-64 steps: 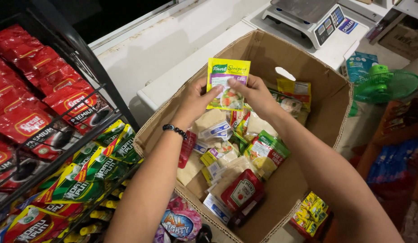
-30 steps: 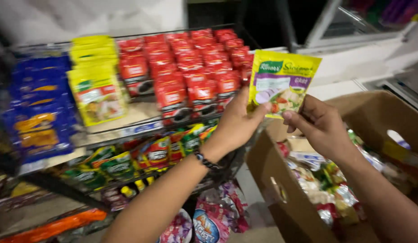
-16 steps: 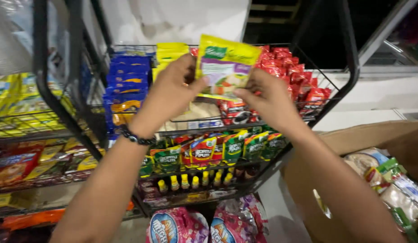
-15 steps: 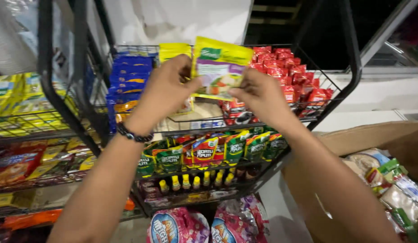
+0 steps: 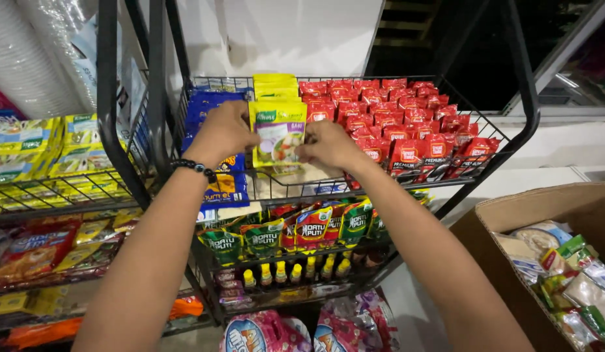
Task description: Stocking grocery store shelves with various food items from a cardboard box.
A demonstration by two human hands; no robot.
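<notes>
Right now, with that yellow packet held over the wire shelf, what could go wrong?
1. The flat yellow-and-green packet is pinched only at its edges by the left hand and right hand, so it might slip forward off the black wire shelf.
2. The right hand is close to the red sachets and could knock some over.

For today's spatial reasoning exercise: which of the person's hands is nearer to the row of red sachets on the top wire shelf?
Right. The right hand pinches the yellow-green packet directly beside the red sachets; the left hand holds the packet's far edge, before the blue packets.
</notes>
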